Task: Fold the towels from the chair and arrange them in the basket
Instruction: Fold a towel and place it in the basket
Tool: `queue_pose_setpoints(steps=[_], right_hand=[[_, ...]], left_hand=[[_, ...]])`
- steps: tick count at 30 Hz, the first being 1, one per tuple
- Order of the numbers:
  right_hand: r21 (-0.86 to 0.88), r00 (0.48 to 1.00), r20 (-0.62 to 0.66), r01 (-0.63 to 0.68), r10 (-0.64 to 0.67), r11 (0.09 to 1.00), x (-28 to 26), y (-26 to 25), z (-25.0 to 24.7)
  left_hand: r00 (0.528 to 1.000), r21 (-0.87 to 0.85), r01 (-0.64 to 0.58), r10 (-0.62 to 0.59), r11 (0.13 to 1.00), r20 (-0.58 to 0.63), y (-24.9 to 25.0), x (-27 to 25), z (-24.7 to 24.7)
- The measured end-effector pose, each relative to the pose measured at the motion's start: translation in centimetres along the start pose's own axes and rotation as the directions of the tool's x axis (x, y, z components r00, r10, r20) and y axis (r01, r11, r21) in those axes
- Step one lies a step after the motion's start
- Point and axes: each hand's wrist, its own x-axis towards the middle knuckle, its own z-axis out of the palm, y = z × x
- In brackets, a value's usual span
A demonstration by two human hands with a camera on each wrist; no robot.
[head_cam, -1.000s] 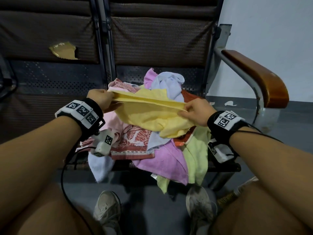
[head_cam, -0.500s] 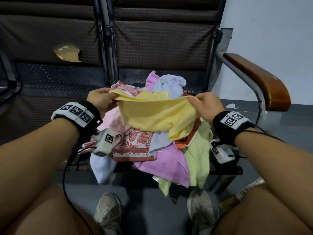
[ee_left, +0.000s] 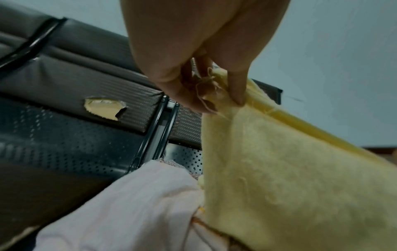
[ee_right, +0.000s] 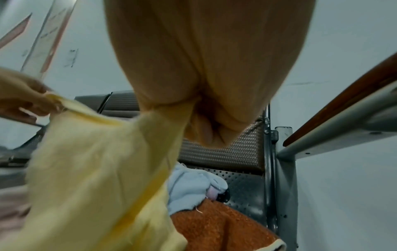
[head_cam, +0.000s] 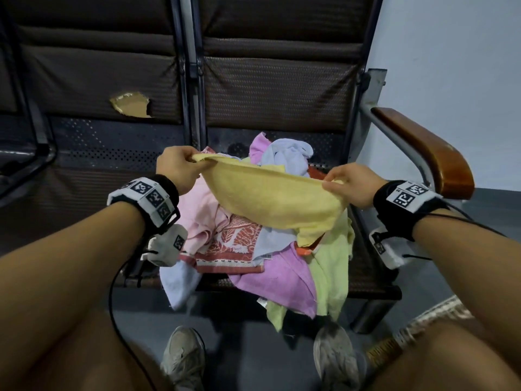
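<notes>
A yellow towel (head_cam: 270, 196) hangs stretched between both hands above a heap of towels (head_cam: 253, 249) on the chair seat. My left hand (head_cam: 180, 167) pinches its left corner between thumb and fingers. My right hand (head_cam: 349, 184) pinches the right corner. In the left wrist view the yellow towel (ee_left: 290, 178) drops from my left hand (ee_left: 214, 91), beside a pale pink towel (ee_left: 133, 207). In the right wrist view the yellow towel (ee_right: 90, 178) runs from my right hand (ee_right: 193, 118) over a light blue towel (ee_right: 193, 185) and an orange towel (ee_right: 219, 225). No basket is in view.
The chair has a dark woven backrest (head_cam: 276, 91) and a wooden armrest (head_cam: 428, 153) on the right. A torn patch (head_cam: 132, 104) marks the neighbouring backrest. Pink, purple, green and patterned towels spill over the seat's front edge. My shoes (head_cam: 183, 359) stand on the grey floor below.
Both hands have lifted the yellow towel higher and drawn apart, stretching its top edge taut. The head view has tilted up slightly.
</notes>
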Motion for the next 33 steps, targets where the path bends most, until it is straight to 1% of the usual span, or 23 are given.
queue_pose_setpoints(steps=[2, 4, 6, 8, 9, 11, 13, 14, 16, 18, 19, 21, 23, 24, 26, 28, 29, 31, 33], right_hand=[[0.003, 1.0, -0.016, -0.013, 0.013, 1.0, -0.2, -0.8, -1.2], [-0.039, 0.998, -0.05, 0.021, -0.023, 0.999, -0.4, -1.9, -2.7], [-0.075, 0.995, -0.087, 0.046, -0.052, 0.996, -0.5, -3.1, -4.4], [-0.077, 0.991, -0.115, 0.063, -0.072, 0.995, -0.8, -4.2, -6.1], [-0.075, 0.989, -0.123, 0.067, -0.076, 0.995, -0.9, -4.7, -7.0], [-0.069, 0.988, -0.142, 0.056, -0.066, 0.996, -1.1, -5.8, -8.8], [-0.058, 0.976, -0.215, 0.012, -0.024, 0.998, -1.2, -7.0, -10.6], [-0.019, 0.962, -0.272, -0.006, 0.0, 1.0, -1.3, -7.5, -11.4], [0.114, 0.919, -0.391, -0.003, 0.047, 0.993, -1.5, -8.2, -12.8], [0.208, 0.885, -0.456, 0.003, 0.094, 0.978, -1.8, -8.8, -14.1], [0.236, 0.887, -0.449, 0.008, 0.102, 0.972, -1.9, -9.0, -14.7], [0.285, 0.913, -0.391, 0.004, 0.112, 0.959, -2.1, -9.4, -15.4], [0.357, 0.936, -0.325, -0.008, 0.132, 0.934, -2.0, -9.6, -15.6], [0.393, 0.938, -0.315, -0.011, 0.146, 0.92, -1.8, -9.7, -15.5], [0.453, 0.927, -0.321, -0.03, 0.195, 0.891, -1.5, -9.9, -15.3], [0.506, 0.924, -0.301, -0.057, 0.238, 0.861, -1.1, -10.4, -14.9], [0.524, 0.927, -0.281, -0.067, 0.247, 0.849, -1.0, -10.7, -14.6], [0.585, 0.939, -0.223, -0.086, 0.262, 0.807, -0.7, -11.6, -13.8], [0.628, 0.954, -0.158, -0.103, 0.256, 0.771, -0.6, -12.8, -12.8]], left_hand=[[0.999, -0.038, -0.049, 0.05, 0.998, 0.003, 0.8, 0.4, -0.6], [0.997, -0.122, -0.077, 0.077, 0.99, -0.004, 2.2, 0.9, -1.3], [0.995, -0.217, -0.094, 0.086, 0.972, -0.045, 3.9, 1.5, -2.4], [0.987, -0.203, -0.145, 0.128, 0.968, -0.097, 5.8, 2.2, -3.7], [0.985, -0.204, -0.153, 0.132, 0.967, -0.112, 6.7, 2.6, -4.3], [0.988, -0.254, -0.129, 0.102, 0.959, -0.115, 8.3, 3.0, -5.5], [0.988, -0.269, -0.128, 0.098, 0.955, -0.123, 9.7, 3.3, -6.5], [0.986, -0.264, -0.132, 0.1, 0.956, -0.13, 10.3, 3.3, -6.9], [0.984, -0.275, -0.128, 0.088, 0.953, -0.152, 11.5, 3.3, -7.8], [0.982, -0.292, -0.134, 0.086, 0.947, -0.171, 12.2, 3.5, -8.7], [0.98, -0.302, -0.144, 0.094, 0.942, -0.174, 12.4, 3.5, -9.1], [0.977, -0.309, -0.158, 0.104, 0.938, -0.185, 12.7, 3.5, -9.4], [0.979, -0.324, -0.132, 0.072, 0.937, -0.191, 13.0, 3.5, -9.4], [0.981, -0.349, -0.097, 0.029, 0.932, -0.193, 13.2, 3.6, -9.2], [0.978, -0.433, 0.02, -0.108, 0.901, -0.18, 13.7, 3.8, -8.7], [0.963, -0.519, 0.119, -0.225, 0.847, -0.146, 14.4, 3.6, -8.0], [0.96, -0.557, 0.146, -0.254, 0.817, -0.12, 14.9, 3.3, -7.5], [0.961, -0.622, 0.168, -0.268, 0.765, -0.07, 16.1, 2.3, -6.4], [0.976, -0.677, 0.158, -0.219, 0.719, -0.005, 17.3, 0.9, -5.0]])
